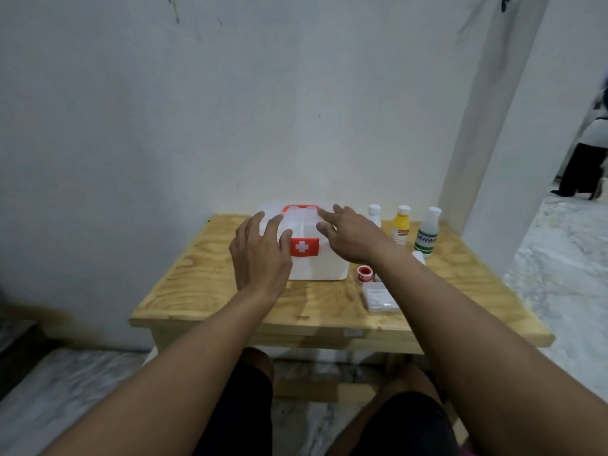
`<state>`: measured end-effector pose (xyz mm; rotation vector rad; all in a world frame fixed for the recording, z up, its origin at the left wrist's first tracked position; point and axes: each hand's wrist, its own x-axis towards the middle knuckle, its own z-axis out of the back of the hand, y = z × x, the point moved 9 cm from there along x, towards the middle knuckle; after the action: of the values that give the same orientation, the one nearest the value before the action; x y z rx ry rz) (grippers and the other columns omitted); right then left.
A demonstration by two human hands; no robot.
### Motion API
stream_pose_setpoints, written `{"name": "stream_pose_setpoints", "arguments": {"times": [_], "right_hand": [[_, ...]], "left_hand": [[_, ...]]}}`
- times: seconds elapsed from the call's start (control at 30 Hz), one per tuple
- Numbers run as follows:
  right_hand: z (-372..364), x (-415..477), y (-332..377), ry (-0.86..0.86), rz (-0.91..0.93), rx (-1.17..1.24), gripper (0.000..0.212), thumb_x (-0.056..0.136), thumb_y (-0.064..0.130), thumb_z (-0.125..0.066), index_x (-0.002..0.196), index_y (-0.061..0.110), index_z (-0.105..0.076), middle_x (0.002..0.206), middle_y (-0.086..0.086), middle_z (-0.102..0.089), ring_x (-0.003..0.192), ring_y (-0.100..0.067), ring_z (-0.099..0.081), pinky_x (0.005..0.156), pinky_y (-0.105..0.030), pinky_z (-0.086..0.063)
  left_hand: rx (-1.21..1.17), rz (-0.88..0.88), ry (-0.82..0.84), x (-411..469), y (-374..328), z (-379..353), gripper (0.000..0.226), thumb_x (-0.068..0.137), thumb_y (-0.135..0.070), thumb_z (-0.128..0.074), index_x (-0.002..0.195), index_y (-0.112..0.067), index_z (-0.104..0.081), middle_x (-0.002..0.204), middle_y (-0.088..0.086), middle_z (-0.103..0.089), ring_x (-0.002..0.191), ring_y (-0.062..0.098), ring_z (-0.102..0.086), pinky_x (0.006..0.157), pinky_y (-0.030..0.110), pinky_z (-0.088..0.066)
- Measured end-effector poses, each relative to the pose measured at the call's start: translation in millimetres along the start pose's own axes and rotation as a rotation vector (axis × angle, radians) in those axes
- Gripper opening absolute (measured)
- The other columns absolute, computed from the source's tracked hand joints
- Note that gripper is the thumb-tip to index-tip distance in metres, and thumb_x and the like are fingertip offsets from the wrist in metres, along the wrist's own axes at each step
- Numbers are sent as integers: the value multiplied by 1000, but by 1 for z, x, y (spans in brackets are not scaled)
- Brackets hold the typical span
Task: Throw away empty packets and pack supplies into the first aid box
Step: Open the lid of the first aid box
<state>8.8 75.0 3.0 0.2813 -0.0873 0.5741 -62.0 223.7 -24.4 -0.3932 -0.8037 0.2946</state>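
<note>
A white first aid box (320, 263) with a red cross label and a red handle stands with its lid down at the back middle of a small wooden table (214, 287). My left hand (260, 255) hovers over the box's left front corner, fingers spread. My right hand (352, 236) reaches over the box's right top, fingers apart, holding nothing. To the right of the box stand a small white bottle (375, 214), a yellow bottle (400, 229) and a clear bottle with a green label (427, 233). A red tape roll (364, 273) and a flat clear packet (378, 297) lie near the box.
The table stands against a white wall. A white pillar rises at the right, with marbled floor beyond it. My knees are under the table's front edge. A person stands in the far right background.
</note>
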Motion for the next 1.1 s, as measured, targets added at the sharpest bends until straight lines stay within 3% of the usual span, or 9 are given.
{"name": "stream_pose_setpoints", "arguments": {"times": [0.17,0.27,0.37,0.5,0.6,0.7,0.87,1.1], "right_hand": [[2,1,0,3,-8,-14,48,108,35,-29,155,24,-31,159,-14,-29,145,-32,-27,113,-44,-27],[3,-1,0,-7,-25,12,50,108,39,-31,156,26,-31,162,-11,-26,147,-30,-25,115,-41,-25],[3,-2,1,-4,-31,1,50,108,40,-31,156,27,-31,160,-11,-30,144,-31,-29,113,-41,-26],[4,-7,4,8,-35,-27,48,108,38,-30,155,28,-31,160,-11,-30,144,-32,-30,112,-41,-27],[6,-11,8,39,-24,-78,46,110,30,-26,155,25,-32,161,-12,-27,144,-34,-28,113,-42,-26],[7,-12,9,65,-33,-93,47,110,28,-24,156,23,-29,163,-10,-23,146,-32,-23,114,-40,-23],[4,-6,4,74,-62,-47,50,108,36,-27,157,27,-24,164,-11,-21,149,-30,-20,116,-43,-22],[4,-4,3,72,-64,-41,50,108,38,-28,157,27,-26,163,-10,-24,148,-29,-23,116,-43,-23]], "left_hand": [[-135,198,-60,-13,2,1,48,97,-43,-56,142,-26,-51,154,5,-40,141,26,-36,111,47,-36],[-315,481,-104,-27,14,5,58,89,-44,-69,137,-27,-43,146,5,-41,129,28,-44,98,41,-42],[-631,845,-31,-45,24,-11,64,86,-41,-74,136,-22,-38,136,7,-48,118,30,-54,92,39,-50],[-1051,1230,75,-65,20,-42,52,86,-42,-75,123,-13,-54,113,5,-68,92,26,-70,84,40,-60],[-1188,1304,122,-68,10,-49,41,89,-38,-73,117,-10,-61,108,6,-74,72,19,-71,66,30,-60],[-1286,1354,155,-65,5,-53,44,89,-33,-74,122,-10,-57,108,9,-73,66,16,-69,67,31,-63],[-1395,1371,209,-63,2,-62,51,87,-35,-74,126,-10,-55,105,10,-71,78,18,-70,59,28,-61],[-1489,1338,192,-66,-1,-69,53,86,-36,-74,127,-9,-53,109,12,-70,87,21,-71,70,30,-63]]}}
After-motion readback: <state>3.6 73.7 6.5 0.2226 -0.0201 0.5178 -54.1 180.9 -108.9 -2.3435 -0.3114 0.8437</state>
